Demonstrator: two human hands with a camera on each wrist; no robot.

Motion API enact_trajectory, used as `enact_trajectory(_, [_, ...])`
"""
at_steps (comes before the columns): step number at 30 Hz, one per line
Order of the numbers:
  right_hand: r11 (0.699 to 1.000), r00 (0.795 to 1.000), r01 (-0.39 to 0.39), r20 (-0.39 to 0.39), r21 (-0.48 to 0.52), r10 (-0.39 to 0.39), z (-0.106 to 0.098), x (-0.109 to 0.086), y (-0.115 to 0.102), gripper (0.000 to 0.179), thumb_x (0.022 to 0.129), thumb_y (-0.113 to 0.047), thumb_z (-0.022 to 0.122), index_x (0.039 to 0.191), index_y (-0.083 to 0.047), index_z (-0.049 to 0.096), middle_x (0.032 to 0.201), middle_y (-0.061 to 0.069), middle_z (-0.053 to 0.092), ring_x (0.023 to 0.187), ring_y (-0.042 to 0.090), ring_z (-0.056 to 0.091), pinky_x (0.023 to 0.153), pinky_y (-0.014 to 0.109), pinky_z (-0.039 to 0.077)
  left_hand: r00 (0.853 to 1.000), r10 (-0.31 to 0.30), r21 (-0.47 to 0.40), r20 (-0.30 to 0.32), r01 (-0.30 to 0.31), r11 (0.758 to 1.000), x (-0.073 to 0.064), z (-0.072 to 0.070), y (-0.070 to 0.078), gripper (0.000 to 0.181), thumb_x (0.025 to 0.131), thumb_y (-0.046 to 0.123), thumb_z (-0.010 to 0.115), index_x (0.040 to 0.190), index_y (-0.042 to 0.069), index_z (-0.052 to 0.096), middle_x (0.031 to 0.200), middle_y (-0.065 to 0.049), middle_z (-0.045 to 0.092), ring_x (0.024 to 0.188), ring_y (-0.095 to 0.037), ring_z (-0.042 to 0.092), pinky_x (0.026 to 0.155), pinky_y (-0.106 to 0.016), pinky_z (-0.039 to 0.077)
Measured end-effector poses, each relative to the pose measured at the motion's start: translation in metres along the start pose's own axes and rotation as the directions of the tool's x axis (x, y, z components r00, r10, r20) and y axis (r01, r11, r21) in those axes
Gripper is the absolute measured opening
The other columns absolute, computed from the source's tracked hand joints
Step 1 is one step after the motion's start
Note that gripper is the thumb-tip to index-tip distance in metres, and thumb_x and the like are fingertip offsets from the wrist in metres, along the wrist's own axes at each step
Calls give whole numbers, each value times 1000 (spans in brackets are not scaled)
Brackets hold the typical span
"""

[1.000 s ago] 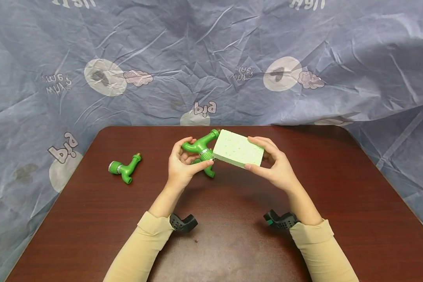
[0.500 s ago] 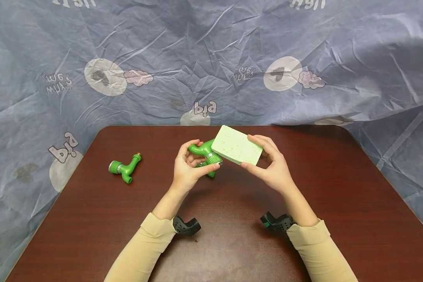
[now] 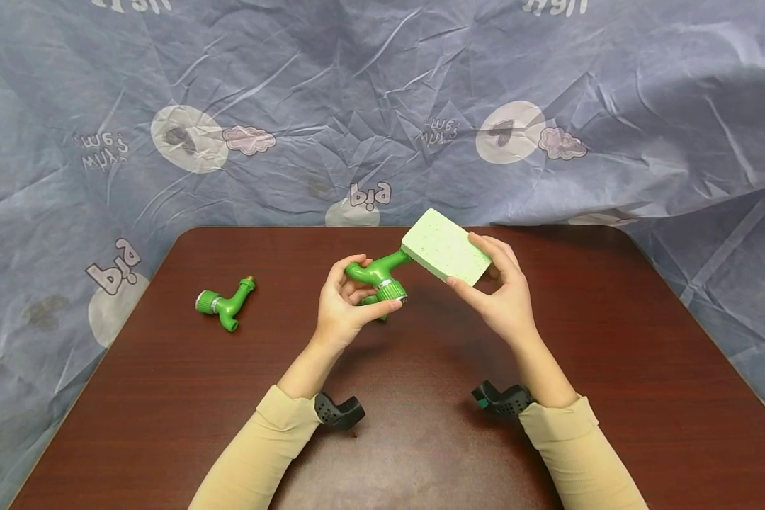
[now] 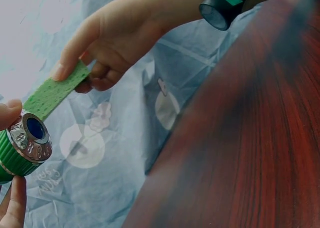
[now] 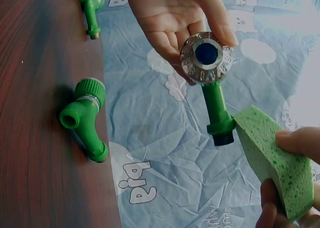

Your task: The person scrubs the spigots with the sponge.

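In the head view my left hand [image 3: 344, 308] grips a green plastic tap [image 3: 377, 270] by its ribbed knob, thumb and fingers on either side. My right hand [image 3: 506, 294] pinches a pale green sponge [image 3: 446, 248] between thumb and fingers, raised above the table. One edge of the sponge meets the outer end of the tap's pipe. The right wrist view shows the tap's silver knob face with a blue centre [image 5: 206, 53], and the sponge [image 5: 275, 160] beside the dark threaded end. Only the knob [image 4: 25, 143] of the held tap shows in the left wrist view.
A second green tap [image 3: 226, 308] lies on the brown table [image 3: 166, 397] at left. Another tap [image 5: 87, 120] lies under the held one, mostly hidden by my left hand in the head view. A printed grey-blue cloth [image 3: 382, 106] hangs behind the table.
The sponge first slid left over the tap's pipe, then moved back up and right toward its end. My left hand and the tap shifted slightly right.
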State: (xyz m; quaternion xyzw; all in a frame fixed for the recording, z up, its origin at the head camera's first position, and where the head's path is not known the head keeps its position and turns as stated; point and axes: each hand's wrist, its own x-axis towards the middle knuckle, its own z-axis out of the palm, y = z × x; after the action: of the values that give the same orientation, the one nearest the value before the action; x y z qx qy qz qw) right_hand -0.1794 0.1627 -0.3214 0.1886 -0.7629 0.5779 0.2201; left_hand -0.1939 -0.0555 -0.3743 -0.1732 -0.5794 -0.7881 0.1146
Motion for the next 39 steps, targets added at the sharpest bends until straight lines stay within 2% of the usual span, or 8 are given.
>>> enact_trajectory(6, [999,996,20,83,-34,-17,7,-4,-3,63,72,11,73,130,7,49,129,20,44,93,9,55,75,17,47,998,2,24,60,-3,1000,-3,5,-4,77,60,-19,76,127,-5,40,124,-24,47,93,-13,60,80,-24,52])
enact_trajectory(12, [998,999,-55,-3,-9,55,3,-1,-1,64,73,11,72,132,7,48,130,18,44,88,8,56,72,15,47,999,22,28,42,-23,999,-3,5,-3,76,58,-20,76,125,-5,43,120,-10,52,91,-13,60,79,-24,52])
enact_trajectory(17, [994,992,-108,-70,-2,107,-4,3,1,63,75,10,71,133,5,48,129,15,44,82,7,55,67,15,46,1000,22,14,15,-22,1000,0,0,1,75,59,-20,75,125,-4,43,121,-12,51,90,-14,60,79,-24,52])
enact_trajectory(21, [989,986,-147,-79,-19,145,-8,4,1,61,75,8,71,133,4,49,129,14,45,80,8,53,66,16,45,999,28,-17,-25,-28,999,3,-5,5,75,59,-21,74,125,-5,43,121,-16,50,88,-14,61,79,-24,52])
enact_trajectory(26, [981,982,-188,18,-47,189,-9,4,-1,61,76,6,71,133,4,48,129,15,44,81,9,54,68,14,47,997,46,-43,-55,-48,998,6,-9,10,74,58,-22,73,124,-2,45,120,-17,50,88,-14,60,78,-24,52])
enact_trajectory(31, [976,972,-196,115,-90,206,-8,3,-2,60,76,4,73,131,5,50,128,16,46,79,12,54,68,14,48,996,61,-31,-62,-63,998,7,-9,12,75,59,-22,74,123,3,45,118,-10,51,88,-15,60,79,-24,52])
enact_trajectory(35, [979,966,-179,173,-94,193,-5,2,-3,59,75,6,72,130,5,50,128,16,46,79,12,54,67,15,48,994,67,-36,-81,-70,997,5,-7,12,75,58,-22,75,121,4,45,117,-11,52,87,-17,60,78,-25,52])
enact_trajectory(39, [988,963,-147,220,-47,153,-1,0,4,60,75,6,72,131,4,50,129,16,45,81,13,56,68,17,50,994,77,-46,-78,-81,996,4,-5,9,76,57,-22,76,121,2,43,118,-12,51,86,-17,60,78,-25,52])
